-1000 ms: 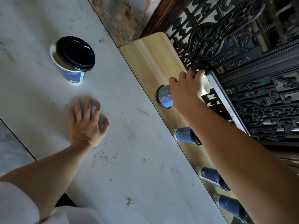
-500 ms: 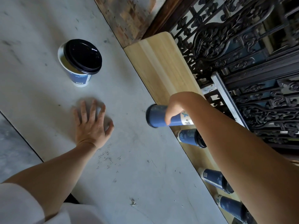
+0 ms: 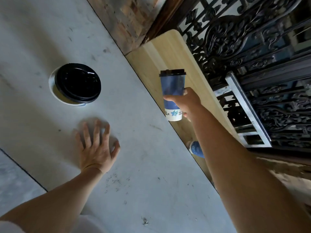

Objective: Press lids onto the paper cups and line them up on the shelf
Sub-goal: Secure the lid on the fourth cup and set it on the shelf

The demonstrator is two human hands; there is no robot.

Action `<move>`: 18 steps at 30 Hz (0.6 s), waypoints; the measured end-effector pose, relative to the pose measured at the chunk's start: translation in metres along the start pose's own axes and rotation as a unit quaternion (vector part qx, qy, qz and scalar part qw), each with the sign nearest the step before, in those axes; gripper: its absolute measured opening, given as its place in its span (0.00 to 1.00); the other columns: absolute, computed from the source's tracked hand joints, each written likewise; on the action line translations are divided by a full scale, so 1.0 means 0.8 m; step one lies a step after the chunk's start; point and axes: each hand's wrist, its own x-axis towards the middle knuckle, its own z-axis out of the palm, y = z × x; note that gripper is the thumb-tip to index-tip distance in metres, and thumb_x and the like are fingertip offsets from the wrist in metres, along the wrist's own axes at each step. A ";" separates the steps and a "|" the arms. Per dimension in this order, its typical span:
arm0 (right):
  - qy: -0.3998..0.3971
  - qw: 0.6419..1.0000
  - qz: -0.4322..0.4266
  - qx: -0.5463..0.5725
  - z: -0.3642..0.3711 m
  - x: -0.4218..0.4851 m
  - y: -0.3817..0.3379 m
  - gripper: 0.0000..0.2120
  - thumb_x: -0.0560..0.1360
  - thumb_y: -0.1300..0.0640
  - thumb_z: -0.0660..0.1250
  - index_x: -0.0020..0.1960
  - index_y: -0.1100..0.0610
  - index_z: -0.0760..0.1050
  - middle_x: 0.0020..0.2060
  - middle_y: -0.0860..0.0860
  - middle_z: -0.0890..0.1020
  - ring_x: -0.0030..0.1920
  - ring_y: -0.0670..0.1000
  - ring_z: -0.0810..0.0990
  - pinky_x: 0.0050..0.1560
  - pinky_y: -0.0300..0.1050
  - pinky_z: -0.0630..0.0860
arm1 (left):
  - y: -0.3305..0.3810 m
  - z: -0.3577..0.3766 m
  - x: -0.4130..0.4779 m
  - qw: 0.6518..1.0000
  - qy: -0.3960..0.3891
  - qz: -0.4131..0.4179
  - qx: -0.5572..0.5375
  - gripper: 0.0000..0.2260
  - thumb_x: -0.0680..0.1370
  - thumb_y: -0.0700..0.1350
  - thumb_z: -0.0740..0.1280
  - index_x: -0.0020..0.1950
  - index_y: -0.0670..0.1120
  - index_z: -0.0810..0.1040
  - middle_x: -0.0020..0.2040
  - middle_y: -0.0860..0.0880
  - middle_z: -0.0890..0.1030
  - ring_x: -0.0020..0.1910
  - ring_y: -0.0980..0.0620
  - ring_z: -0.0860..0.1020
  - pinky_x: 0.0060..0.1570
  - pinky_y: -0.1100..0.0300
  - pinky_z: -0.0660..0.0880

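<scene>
1. The right hand (image 3: pixel 184 102) grips the blue paper cup (image 3: pixel 172 89) round its lower half, fingers curled. Half a second ago the cup's black lid (image 3: pixel 172 72) pointed sideways past the counter (image 3: pixel 151 182) edge; now it points away, over the wooden shelf (image 3: pixel 159 52) (contact with the boards cannot be told).
2. The left hand (image 3: pixel 96 147) stays flat on the counter, fingers spread, holding nothing.
3. The second cup (image 3: pixel 53 84) stands on the counter, its lid off-centre.
4. The right forearm now hides most of the shelf row; only part of one shelved cup (image 3: pixel 196 148) shows.
</scene>
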 end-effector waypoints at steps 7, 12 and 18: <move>0.190 0.962 0.086 0.177 0.041 0.032 0.069 0.40 0.63 0.48 0.81 0.68 0.53 0.66 0.59 0.54 0.81 0.60 0.60 0.80 0.52 0.45 0.73 | 0.003 -0.001 0.000 1.000 -0.005 0.000 0.001 0.35 0.74 0.62 0.56 0.78 0.47 0.62 0.80 0.41 0.58 0.78 0.30 0.50 0.76 0.37 0.38; 0.214 0.937 0.142 0.236 0.057 0.043 0.094 0.39 0.62 0.48 0.81 0.69 0.49 0.69 0.50 0.47 0.80 0.56 0.56 0.82 0.51 0.43 0.73 | 0.006 -0.008 0.002 1.000 -0.025 -0.006 0.010 0.34 0.74 0.61 0.57 0.77 0.46 0.63 0.78 0.38 0.60 0.77 0.29 0.51 0.76 0.40 0.34; 0.207 0.918 0.177 0.289 0.084 0.029 0.112 0.41 0.59 0.47 0.82 0.68 0.47 0.69 0.49 0.46 0.81 0.50 0.54 0.81 0.51 0.45 0.76 | 0.006 -0.010 0.000 0.999 -0.037 -0.006 0.007 0.33 0.75 0.59 0.57 0.77 0.46 0.62 0.80 0.39 0.56 0.78 0.31 0.49 0.76 0.36 0.40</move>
